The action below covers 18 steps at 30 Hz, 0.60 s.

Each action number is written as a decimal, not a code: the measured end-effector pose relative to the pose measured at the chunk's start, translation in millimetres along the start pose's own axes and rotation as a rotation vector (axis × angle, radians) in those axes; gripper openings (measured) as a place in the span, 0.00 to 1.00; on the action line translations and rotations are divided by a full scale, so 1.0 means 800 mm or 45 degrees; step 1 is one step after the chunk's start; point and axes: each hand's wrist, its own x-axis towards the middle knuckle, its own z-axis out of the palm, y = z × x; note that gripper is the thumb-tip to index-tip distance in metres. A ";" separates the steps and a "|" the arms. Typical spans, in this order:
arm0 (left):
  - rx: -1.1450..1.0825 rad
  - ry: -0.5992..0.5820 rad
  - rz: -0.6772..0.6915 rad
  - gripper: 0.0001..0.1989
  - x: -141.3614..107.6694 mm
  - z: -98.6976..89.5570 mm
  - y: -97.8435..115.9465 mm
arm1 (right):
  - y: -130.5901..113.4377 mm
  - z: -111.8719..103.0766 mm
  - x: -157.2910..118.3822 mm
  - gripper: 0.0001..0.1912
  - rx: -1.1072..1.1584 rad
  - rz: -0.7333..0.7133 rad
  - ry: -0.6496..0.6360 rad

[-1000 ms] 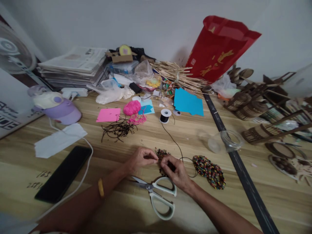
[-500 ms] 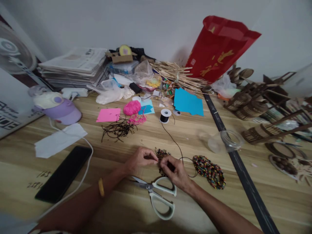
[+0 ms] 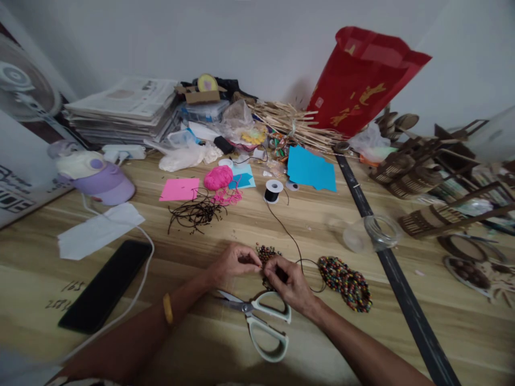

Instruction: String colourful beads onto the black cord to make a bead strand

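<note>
My left hand [image 3: 235, 265] pinches a tiny reddish thing, apparently a bead, between thumb and index fingertip. Just to its right, my right hand [image 3: 290, 283] is closed, thumb against fingers, where the black cord [image 3: 286, 231] loops in; the cord's end is hidden. That cord runs back to a white spool [image 3: 274, 191] wound with black. Small loose beads [image 3: 266, 252] lie in a pile behind and partly under my fingertips. Scissors [image 3: 257, 321] with pale handles rest half spread below both hands. A coil of multicoloured bead strings [image 3: 346, 284] lies right of my right hand.
Cut black cord pieces [image 3: 197, 210] and pink yarn [image 3: 218, 177] lie beyond my left hand. A phone [image 3: 107, 287] and white cable are at left. A clear round container [image 3: 372, 234] stands near the dark strip [image 3: 398, 289]; wooden baskets [image 3: 434, 219] are at right.
</note>
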 end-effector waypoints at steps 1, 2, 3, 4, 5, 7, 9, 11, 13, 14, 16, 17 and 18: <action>-0.002 -0.002 0.002 0.07 0.000 0.000 0.000 | 0.000 0.000 0.000 0.07 0.001 0.003 -0.001; -0.005 -0.005 0.000 0.07 0.000 0.000 0.000 | 0.000 0.000 0.000 0.07 0.003 0.005 -0.002; -0.007 -0.009 -0.004 0.07 0.000 0.000 0.000 | -0.001 0.000 0.000 0.08 0.004 0.006 -0.002; -0.009 -0.011 -0.010 0.07 0.000 0.000 0.000 | -0.001 0.000 0.000 0.08 0.007 0.006 -0.004; -0.011 -0.012 -0.017 0.07 0.000 0.000 0.000 | -0.001 0.000 0.001 0.08 0.010 0.006 -0.004; -0.013 -0.013 -0.021 0.07 0.000 0.000 0.000 | -0.001 0.000 0.000 0.08 0.018 0.001 -0.002; -0.013 -0.017 -0.017 0.07 0.000 0.000 0.000 | 0.000 0.000 0.000 0.09 0.023 -0.002 0.003; -0.011 -0.018 -0.012 0.07 0.000 -0.001 -0.001 | 0.000 0.000 -0.001 0.09 0.028 0.000 0.009; -0.011 -0.014 -0.011 0.08 0.000 -0.001 -0.001 | 0.001 0.000 -0.001 0.09 0.036 0.009 0.011; -0.012 -0.011 -0.012 0.08 0.000 -0.001 -0.001 | 0.001 0.000 -0.002 0.09 0.038 0.011 0.013; -0.019 -0.004 -0.009 0.09 0.000 -0.002 0.000 | 0.000 0.001 -0.002 0.10 0.041 0.011 0.019; -0.019 0.001 -0.008 0.09 0.000 -0.002 0.000 | 0.000 0.001 -0.002 0.10 0.040 0.009 0.021; -0.016 0.006 -0.007 0.09 0.000 -0.002 0.000 | 0.000 0.001 -0.002 0.10 0.039 0.005 0.023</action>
